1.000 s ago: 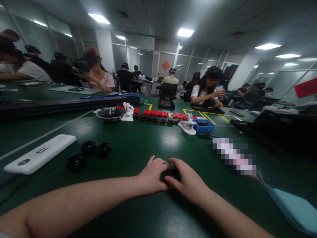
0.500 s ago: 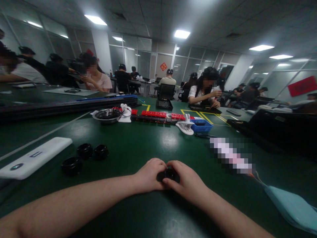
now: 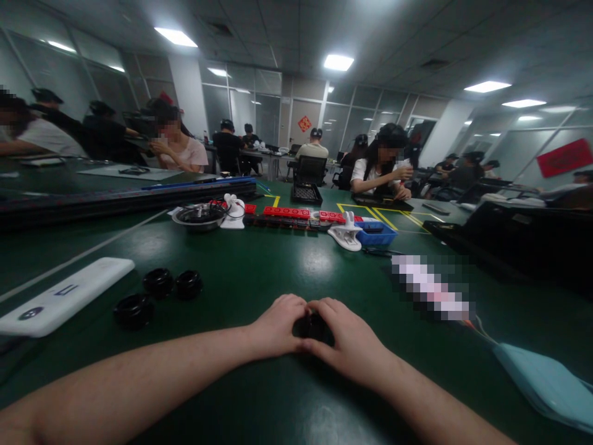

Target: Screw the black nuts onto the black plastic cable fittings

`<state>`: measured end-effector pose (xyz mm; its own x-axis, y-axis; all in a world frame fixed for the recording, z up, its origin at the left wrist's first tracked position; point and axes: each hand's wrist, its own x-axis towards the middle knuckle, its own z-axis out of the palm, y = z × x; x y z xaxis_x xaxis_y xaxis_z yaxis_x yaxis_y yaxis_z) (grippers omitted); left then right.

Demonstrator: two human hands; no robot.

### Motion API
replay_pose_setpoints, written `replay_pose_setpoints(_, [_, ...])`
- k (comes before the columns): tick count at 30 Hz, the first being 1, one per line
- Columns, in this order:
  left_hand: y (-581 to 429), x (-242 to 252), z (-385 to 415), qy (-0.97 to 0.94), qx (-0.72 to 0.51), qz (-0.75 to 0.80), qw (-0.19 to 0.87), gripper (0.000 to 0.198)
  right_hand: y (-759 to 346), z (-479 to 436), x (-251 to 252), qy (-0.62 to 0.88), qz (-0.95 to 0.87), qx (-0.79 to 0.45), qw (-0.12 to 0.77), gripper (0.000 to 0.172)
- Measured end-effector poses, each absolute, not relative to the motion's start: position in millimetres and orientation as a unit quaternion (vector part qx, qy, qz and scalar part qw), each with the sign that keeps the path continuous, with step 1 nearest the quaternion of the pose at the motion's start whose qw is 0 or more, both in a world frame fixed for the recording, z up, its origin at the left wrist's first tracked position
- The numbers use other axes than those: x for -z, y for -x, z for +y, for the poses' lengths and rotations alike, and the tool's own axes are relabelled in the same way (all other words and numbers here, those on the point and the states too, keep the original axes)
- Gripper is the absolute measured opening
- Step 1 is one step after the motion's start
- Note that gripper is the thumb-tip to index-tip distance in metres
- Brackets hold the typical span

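Observation:
Both hands meet low in the middle of the head view, fingers curled around a glossy black round piece (image 3: 317,329). My left hand (image 3: 277,326) closes on its left side, with thumb and fingers bent. From the right, my right hand (image 3: 349,337) wraps over it, its thumb in front and its fingers behind. Much of the piece is hidden by the fingers. To the left on the green table (image 3: 222,383) sit three shiny black ring-shaped pieces (image 3: 188,284) close together.
A white power bank-like slab (image 3: 69,296) lies far left. Behind are a metal bowl (image 3: 198,224) with dark cables, white clips (image 3: 346,233), red blocks (image 3: 287,212) and a blue bin (image 3: 377,235). A pale blue pouch (image 3: 542,380) lies right. People sit at tables beyond.
My right thumb and fingers have shifted slightly around the black piece, covering it differently. Both hands stay in nearly the same place. The view has moved a little.

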<state>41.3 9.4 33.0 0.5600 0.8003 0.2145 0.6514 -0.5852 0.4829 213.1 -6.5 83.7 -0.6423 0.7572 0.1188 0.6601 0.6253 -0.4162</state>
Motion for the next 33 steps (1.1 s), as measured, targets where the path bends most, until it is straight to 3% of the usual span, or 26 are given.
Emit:
replay_pose_setpoints(5, [-41.2,-34.8,7.8,-0.867,-0.213,0.419,0.164,0.026,-212.7,-7.0,-86.8,0.398,-0.889,-0.166,0.155,0.019])
replay_pose_setpoints(12, [-41.8,-33.0,8.3,-0.868,-0.192,0.438,0.136,0.028,-212.7,-5.2,-83.8,0.397,-0.891,-0.167,0.142,0.037])
replay_pose_setpoints(18, [-42.8,-35.9,6.3,-0.869,-0.18,0.44,0.139,0.025,-211.3,-4.1,-84.6,0.437,-0.871,-0.179,0.133,0.018])
replay_pose_setpoints(26, [-43.7,-33.7,8.2,-0.868,-0.175,0.448,0.125,0.027,-213.4,-5.5,-80.4,0.384,-0.898,-0.178,0.123,0.042])
replay_pose_setpoints(31, [-42.6,-34.2,7.8,-0.871,-0.173,0.443,0.126,0.03,-213.4,-3.2,-79.9,0.435,-0.874,-0.169,0.137,0.043])
replay_pose_setpoints(33, [-42.6,-34.8,7.1,-0.872,-0.173,0.44,0.127,0.029,-213.0,-2.0,-81.0,0.458,-0.863,-0.169,0.128,0.035])
